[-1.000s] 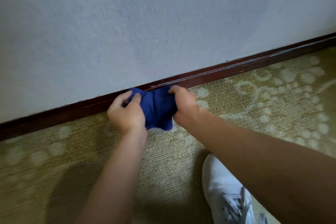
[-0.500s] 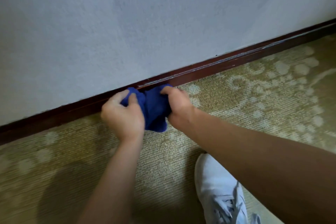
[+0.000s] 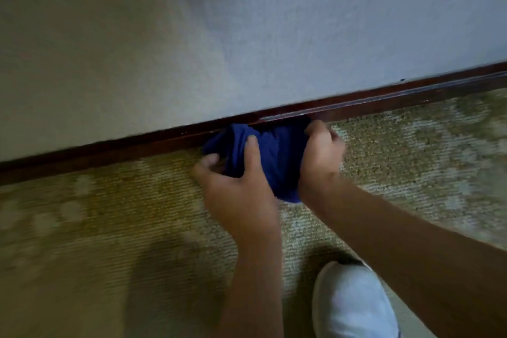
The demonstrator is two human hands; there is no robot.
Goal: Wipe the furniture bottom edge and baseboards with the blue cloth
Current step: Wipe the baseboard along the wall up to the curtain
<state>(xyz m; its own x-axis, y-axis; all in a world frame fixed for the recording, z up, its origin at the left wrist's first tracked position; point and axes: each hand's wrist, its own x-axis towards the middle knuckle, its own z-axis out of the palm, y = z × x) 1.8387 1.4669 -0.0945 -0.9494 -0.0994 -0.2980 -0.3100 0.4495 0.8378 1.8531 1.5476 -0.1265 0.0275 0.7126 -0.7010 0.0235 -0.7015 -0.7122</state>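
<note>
bunched between both hands, blue cloth [image 3: 274, 156] stretches lengthwise along baseboard [image 3: 109, 151].

The blue cloth [image 3: 277, 156] is soft, matt fabric, bunched into folds. The baseboard [image 3: 384, 101] looks like dark red-brown wood with a slight gloss along its upper edge. Above it the wall [image 3: 247, 35] is pale, matt and finely textured. The carpet [image 3: 411, 162] is a ribbed, rough weave in beige and olive. The near white shoe [image 3: 354, 307] seems smooth, perhaps leather; blur hides detail.
</note>
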